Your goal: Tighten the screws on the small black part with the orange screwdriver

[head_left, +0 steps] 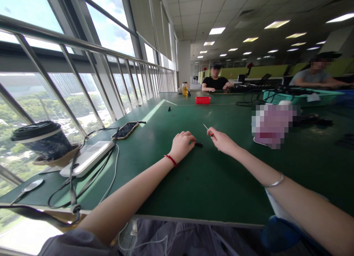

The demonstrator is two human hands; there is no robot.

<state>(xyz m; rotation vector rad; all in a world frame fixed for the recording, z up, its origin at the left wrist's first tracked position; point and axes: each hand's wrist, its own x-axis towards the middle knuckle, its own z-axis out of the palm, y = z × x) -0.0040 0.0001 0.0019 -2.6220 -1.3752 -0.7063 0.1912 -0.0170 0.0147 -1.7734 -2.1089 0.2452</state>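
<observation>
My left hand (182,143) rests low over the green table (171,189), its fingers closed on a small black cylindrical part (198,144) that lies along the tabletop. To the right of it, my right hand (222,140) grips a screwdriver (205,126). The screwdriver's thin metal shaft points up and away to the left, and a bit of orange and black handle shows at my fingers. Shaft and black part are apart. Farther off on the table sits another small black piece (169,108), beyond which a red tray (202,100) stands.
At left are a lidded cup (41,141), a white power bank (87,158), cables and a phone (125,130). A blurred pink item (272,125) and a teal basket (304,97) stand at right. Two people sit beyond. A jar (185,89) stands far back.
</observation>
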